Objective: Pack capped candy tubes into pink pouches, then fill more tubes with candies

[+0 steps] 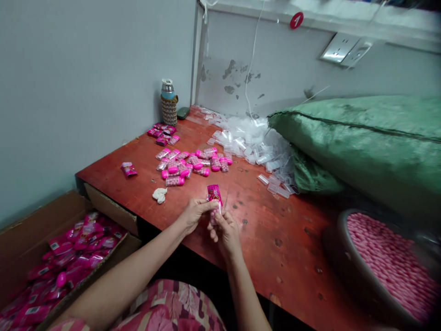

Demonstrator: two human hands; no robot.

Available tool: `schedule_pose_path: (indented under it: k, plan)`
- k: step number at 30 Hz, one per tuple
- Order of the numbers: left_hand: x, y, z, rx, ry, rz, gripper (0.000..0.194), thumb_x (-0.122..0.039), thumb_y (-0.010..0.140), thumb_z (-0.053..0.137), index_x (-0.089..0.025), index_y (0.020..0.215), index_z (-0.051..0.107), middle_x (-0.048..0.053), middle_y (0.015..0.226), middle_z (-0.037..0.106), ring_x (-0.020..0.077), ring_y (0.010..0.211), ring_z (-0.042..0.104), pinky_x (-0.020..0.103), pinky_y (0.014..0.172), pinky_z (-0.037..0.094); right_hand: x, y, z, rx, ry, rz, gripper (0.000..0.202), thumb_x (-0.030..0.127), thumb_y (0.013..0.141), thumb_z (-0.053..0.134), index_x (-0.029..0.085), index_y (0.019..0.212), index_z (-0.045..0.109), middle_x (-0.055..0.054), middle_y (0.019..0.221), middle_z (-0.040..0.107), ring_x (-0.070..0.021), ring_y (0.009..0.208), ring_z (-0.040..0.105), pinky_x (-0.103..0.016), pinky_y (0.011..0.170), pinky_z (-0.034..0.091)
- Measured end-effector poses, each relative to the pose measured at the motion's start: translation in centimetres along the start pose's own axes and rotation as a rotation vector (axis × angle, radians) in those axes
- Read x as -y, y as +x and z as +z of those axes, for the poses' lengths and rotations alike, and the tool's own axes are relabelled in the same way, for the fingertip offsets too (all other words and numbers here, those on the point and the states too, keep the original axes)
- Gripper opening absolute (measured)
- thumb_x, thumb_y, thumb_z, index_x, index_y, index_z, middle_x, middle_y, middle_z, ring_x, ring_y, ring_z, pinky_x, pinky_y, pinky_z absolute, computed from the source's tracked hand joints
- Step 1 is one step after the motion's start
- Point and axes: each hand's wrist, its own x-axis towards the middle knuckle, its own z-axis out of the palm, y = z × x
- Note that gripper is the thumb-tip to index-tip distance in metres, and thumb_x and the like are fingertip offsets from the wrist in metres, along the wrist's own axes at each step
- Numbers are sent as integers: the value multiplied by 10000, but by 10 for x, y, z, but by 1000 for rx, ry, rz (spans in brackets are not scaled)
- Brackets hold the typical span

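Handling a pink packet (214, 194) near the front edge of the bench (275, 257), left hand (195, 216) and right hand (228, 233) clamp it (thumbs uppermost); the next move likely needs steadiness.

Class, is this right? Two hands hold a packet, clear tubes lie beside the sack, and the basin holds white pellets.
White is wrong: the head view shows pink pellets in the basin. Left hand and right hand hold a packet, and clear tubes lie beside the sack.

2 hands, left (195, 216) and right (225, 230), hold 1 pink packet (215, 196) above a red table (262, 257), near filled tubes (182, 166).
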Motion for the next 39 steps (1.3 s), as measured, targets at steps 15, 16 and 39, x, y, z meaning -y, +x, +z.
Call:
schedule_pose_path:
  k: [15,16,39]
  plan:
    - [14,-12,-3,-38,-256,14,221,-287,668,659,-73,640,609,6,532,526,60,406,438,197,378,369,-5,0,-1,-14,48,-59,228,338,745,592,195,874,469,3,687,636,-114,559,607,-201,477,472]
    - [15,-14,-1,-31,-259,25,210,-270,674,655,-72,626,605,-6,514,503,53,407,424,190,382,363,-5,1,1,-22,60,-60,218,337,742,595,196,846,464,13,650,630,-111,535,602,-198,467,468]
    - [18,24,-35,-141,1086,491,248,-226,710,609,-271,951,641,48,1209,536,227,1212,358,428,1031,134,-2,4,-26,-141,-140,-4,279,438,745,561,169,729,488,-1,619,625,-85,448,542,-174,401,414]
